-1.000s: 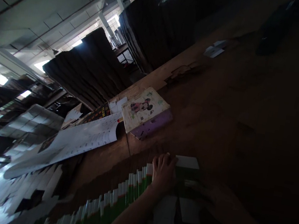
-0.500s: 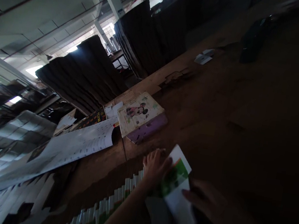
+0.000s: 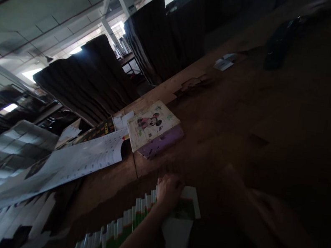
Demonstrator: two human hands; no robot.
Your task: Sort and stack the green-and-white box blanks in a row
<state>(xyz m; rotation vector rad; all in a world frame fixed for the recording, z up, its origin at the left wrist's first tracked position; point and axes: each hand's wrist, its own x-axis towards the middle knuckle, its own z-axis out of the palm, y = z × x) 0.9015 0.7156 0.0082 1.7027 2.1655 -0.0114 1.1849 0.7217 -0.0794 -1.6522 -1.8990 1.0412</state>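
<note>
My left hand (image 3: 170, 189) is closed, its fingers curled at the upper end of a long row of green-and-white folded cartons (image 3: 116, 228) standing packed on edge. Beside its fingers is a green-and-white carton (image 3: 177, 234), with white flaps above and below a green band; the exact grip is hard to see in the dim light. My right hand (image 3: 269, 211) is off to the right over the dark table, apart from the cartons. Motion and shadow smear it, so its fingers cannot be made out.
A cartoon-printed box (image 3: 153, 128) with a purple side sits on the brown table (image 3: 217, 120). Left of it lies a long curling printed sheet (image 3: 76, 164). Farther off are a small white piece (image 3: 225, 61), a dark object (image 3: 280, 44) and tall dark stacks (image 3: 87, 77).
My right hand has let go of the green-and-white carton and moved away to the right. The carton between the hands is no longer raised there. My left hand stays near the row's end, more curled.
</note>
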